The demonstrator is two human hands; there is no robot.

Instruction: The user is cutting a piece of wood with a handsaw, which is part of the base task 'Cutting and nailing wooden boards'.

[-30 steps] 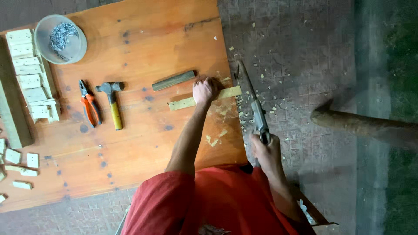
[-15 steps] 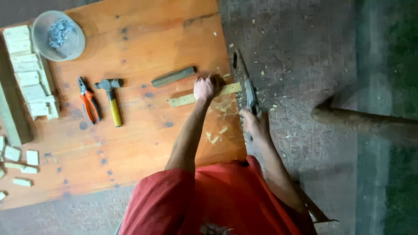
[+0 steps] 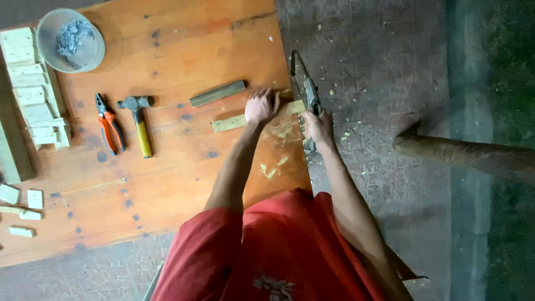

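My left hand [image 3: 262,106] presses down on a pale wooden strip [image 3: 229,122] that lies across the right side of the orange wooden board [image 3: 167,184]. The strip's right end reaches the board's edge. My right hand [image 3: 319,127] grips the handle of a hand saw [image 3: 302,83], whose blade crosses the strip at that edge. A darker wood piece [image 3: 217,93] lies just beyond the strip. Sawdust and chips [image 3: 276,166] lie near the cut.
A yellow-handled hammer [image 3: 139,124] and orange pliers [image 3: 109,124] lie at the board's middle left. A grey bowl of nails [image 3: 70,40] sits at the far left corner, beside stacked pale wood blocks [image 3: 33,89]. Small blocks [image 3: 22,198] lie at the left. A log [image 3: 473,156] rests on the paved floor.
My right hand has pushed the saw forward, away from me, along the board's right edge. My left hand stays pressed on the strip.
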